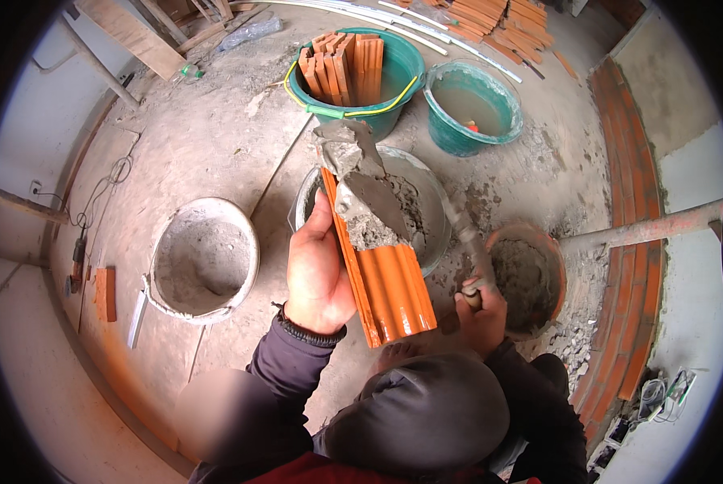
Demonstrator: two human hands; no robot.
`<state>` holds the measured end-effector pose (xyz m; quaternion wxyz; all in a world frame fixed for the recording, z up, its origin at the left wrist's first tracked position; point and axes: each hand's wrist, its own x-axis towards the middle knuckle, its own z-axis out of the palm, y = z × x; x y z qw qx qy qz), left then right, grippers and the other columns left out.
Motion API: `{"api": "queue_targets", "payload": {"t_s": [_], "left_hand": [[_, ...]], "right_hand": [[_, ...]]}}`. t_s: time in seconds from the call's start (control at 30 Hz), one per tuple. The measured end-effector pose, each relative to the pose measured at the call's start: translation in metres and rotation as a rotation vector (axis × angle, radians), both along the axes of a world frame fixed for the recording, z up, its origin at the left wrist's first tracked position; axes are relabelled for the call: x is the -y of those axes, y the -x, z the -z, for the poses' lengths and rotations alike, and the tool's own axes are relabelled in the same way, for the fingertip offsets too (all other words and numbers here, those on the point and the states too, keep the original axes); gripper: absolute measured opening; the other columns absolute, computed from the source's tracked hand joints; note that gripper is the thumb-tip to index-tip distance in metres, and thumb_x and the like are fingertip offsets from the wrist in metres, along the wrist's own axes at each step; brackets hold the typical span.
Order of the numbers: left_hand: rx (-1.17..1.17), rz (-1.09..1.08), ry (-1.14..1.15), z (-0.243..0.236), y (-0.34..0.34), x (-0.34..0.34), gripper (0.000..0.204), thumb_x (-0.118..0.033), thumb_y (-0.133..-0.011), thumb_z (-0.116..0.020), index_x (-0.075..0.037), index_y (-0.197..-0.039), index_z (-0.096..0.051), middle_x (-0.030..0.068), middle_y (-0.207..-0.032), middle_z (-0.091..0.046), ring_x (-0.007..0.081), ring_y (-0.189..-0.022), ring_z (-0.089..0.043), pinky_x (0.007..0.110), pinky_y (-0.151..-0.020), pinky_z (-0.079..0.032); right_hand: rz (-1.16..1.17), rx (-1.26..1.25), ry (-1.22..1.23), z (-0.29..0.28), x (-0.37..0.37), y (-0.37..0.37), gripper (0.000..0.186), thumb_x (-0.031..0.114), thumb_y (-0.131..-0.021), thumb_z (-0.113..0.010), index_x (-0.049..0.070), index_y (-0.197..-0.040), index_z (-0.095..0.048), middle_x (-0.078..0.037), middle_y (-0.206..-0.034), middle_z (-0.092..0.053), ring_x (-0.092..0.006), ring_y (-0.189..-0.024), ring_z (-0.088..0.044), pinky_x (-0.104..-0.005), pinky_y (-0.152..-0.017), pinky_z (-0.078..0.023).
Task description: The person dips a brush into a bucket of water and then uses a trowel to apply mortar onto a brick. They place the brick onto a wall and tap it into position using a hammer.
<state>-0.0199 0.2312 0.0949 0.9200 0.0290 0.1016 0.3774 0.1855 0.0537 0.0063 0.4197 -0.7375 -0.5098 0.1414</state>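
Observation:
My left hand (319, 278) grips a ridged orange clay tile (395, 294) along its left edge, thumb on top. Its lower part looks wet and bare, while thick grey mortar (375, 230) covers the upper part and sticks out past the far end. My right hand (484, 313) is closed around the handle of a trowel (476, 246). The trowel's metal part points up and left and is smeared by motion, so its tip is hard to make out. Under the tile's far end stands a round tub (435, 194) with mortar, partly hidden.
A green tub (393, 121) of upright tiles and a green bucket (466, 143) of murky water stand ahead. A grey bucket (244, 282) is at left, a mortar-filled bucket (561, 266) at right. A grinder (77, 262) lies far left; tiles (502, 24) are stacked behind.

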Motion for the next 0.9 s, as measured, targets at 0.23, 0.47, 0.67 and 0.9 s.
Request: {"api": "queue_targets", "payload": {"t_s": [0.23,0.47,0.67,0.9], "left_hand": [[-0.098,-0.062,-0.026,0.017,0.021,-0.005,0.047,-0.042,-0.105,-0.037,-0.008,-0.136,-0.047,0.0122,-0.127,-0.059,0.0306,-0.115,-0.059,0.05,-0.1,-0.047],[-0.305,-0.041,-0.063,0.027,0.021,0.004,0.047,-0.043,-0.105,-0.036,-0.008,-0.135,-0.047,0.0115,-0.125,-0.06,0.0273,-0.11,-0.061,0.046,-0.094,-0.052],[-0.355,-0.002,-0.022,0.026,0.024,0.009,0.043,-0.04,-0.106,-0.035,-0.008,-0.132,-0.05,0.0084,-0.12,-0.062,0.0223,-0.102,-0.064,0.04,-0.089,-0.054],[-0.276,0.03,0.046,0.029,0.026,0.008,0.046,-0.043,-0.105,-0.036,-0.008,-0.134,-0.049,0.0088,-0.12,-0.063,0.0235,-0.106,-0.063,0.042,-0.094,-0.052]], "right_hand": [[-0.333,0.158,0.218,-0.131,-0.037,-0.035,0.019,0.02,-0.09,-0.064,0.002,-0.094,-0.062,-0.015,-0.082,-0.062,-0.0306,-0.069,-0.06,-0.0391,-0.063,-0.046],[-0.528,0.901,0.34,-0.221,-0.072,-0.042,0.02,0.026,-0.09,-0.059,0.006,-0.085,-0.057,-0.012,-0.076,-0.057,-0.0365,-0.073,-0.059,-0.0454,-0.065,-0.043],[-0.595,1.024,0.422,-0.225,-0.098,-0.036,0.021,0.026,-0.088,-0.06,0.006,-0.081,-0.059,-0.012,-0.071,-0.058,-0.0366,-0.069,-0.058,-0.0481,-0.064,-0.044],[-0.769,0.332,0.758,-0.21,-0.109,-0.038,0.025,0.018,-0.093,-0.054,0.0,-0.077,-0.058,-0.018,-0.071,-0.059,-0.04,-0.067,-0.056,-0.0447,-0.065,-0.045]]}}
